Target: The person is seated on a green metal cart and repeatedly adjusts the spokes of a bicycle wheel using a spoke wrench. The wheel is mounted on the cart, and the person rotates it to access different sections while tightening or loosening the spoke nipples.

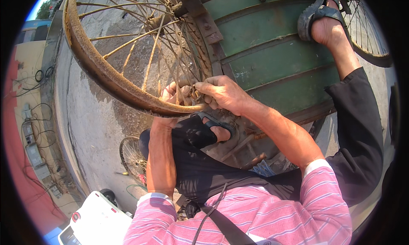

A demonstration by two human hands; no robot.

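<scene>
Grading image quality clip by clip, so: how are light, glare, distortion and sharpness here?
Head view: strong sunlight, the white casing at lower left nearly washed out; head view: fisheye bowing across the green panel, black corners; head view: right hand fairly sharp, left hand partly hidden by rusty rim and spokes, fine detail there hard to tell.

Pink striped shirt, black trousers

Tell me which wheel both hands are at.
The big rusty wheel, upper left: the left hand and right hand are both at its lower edge. The upper-right wheel and the small lower-left wheel are apart from the hands.
</scene>
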